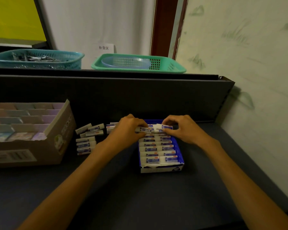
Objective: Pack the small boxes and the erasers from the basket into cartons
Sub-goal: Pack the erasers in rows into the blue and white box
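A small blue carton [179,155] sits on the dark table, filled with two columns of white erasers in blue sleeves [158,151]. My left hand [128,130] pinches one eraser [144,129] over the carton's far end. My right hand [181,130] pinches another eraser [163,127] beside it, end to end with the first. Several loose erasers [88,138] lie on the table to the left of the carton. A brown cardboard carton [60,138] at the left holds rows of small pastel boxes [23,120].
A dark raised shelf [106,90] runs behind the work area. On it stand a teal basket [40,59] with metal items and a green basket [173,67] holding a clear bowl [126,63]. A wall [248,80] closes in the right side.
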Demonstrator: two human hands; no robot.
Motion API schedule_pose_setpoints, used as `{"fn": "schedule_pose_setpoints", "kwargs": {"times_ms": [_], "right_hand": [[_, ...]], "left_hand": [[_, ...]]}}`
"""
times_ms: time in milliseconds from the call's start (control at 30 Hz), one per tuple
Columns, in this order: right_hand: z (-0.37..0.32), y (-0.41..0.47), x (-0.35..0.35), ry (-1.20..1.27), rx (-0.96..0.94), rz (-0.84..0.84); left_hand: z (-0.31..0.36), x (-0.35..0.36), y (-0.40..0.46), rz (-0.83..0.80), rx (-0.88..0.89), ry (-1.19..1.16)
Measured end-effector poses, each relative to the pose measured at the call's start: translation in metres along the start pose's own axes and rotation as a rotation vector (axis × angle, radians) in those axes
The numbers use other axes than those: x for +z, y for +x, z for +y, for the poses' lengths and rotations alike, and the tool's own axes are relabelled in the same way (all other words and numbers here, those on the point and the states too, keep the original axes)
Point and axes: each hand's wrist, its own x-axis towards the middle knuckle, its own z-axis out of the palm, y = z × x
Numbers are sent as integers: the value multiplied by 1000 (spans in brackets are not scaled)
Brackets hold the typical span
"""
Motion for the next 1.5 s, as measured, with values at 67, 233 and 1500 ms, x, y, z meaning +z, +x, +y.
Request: {"fn": "schedule_pose_setpoints", "kwargs": {"times_ms": [67, 233, 1500], "right_hand": [[3, 2, 3, -95, -10, -20], [5, 7, 3, -270, -63, -61], [7, 7, 2, -270, -135, -138]], "left_hand": [[3, 3, 1, -5, -7, -19], [10, 4, 3, -24, 53, -22], [12, 3, 5, -60, 139, 93]]}}
